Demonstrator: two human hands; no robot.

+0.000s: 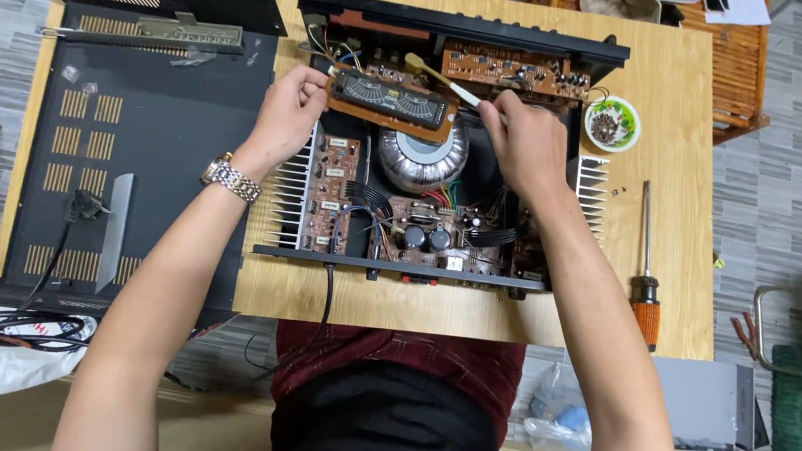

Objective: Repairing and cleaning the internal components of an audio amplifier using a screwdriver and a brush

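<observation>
On the wooden worktop (693,138), inside the open amplifier chassis (417,258): display circuit board (392,100), long axis running 9 to 3 o'clock, tilted above the toroidal transformer (419,157). Left hand (285,117), grip closed on the board's 9 o'clock end; right hand (528,141), at 3 o'clock, grip pinching a cream brush (443,79) pointing to 10 o'clock. Screwdriver (648,264) and screw bowl (613,125) lie well apart at 3 o'clock.

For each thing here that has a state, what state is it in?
Amplifier chassis: cover off, boards exposed.
Display circuit board: lifted, tilted, held by left hand.
Brush: gripped in right hand.
Top cover: removed, lying flat.
Screwdriver: lying unused.
Small bowl: holds small parts.
</observation>
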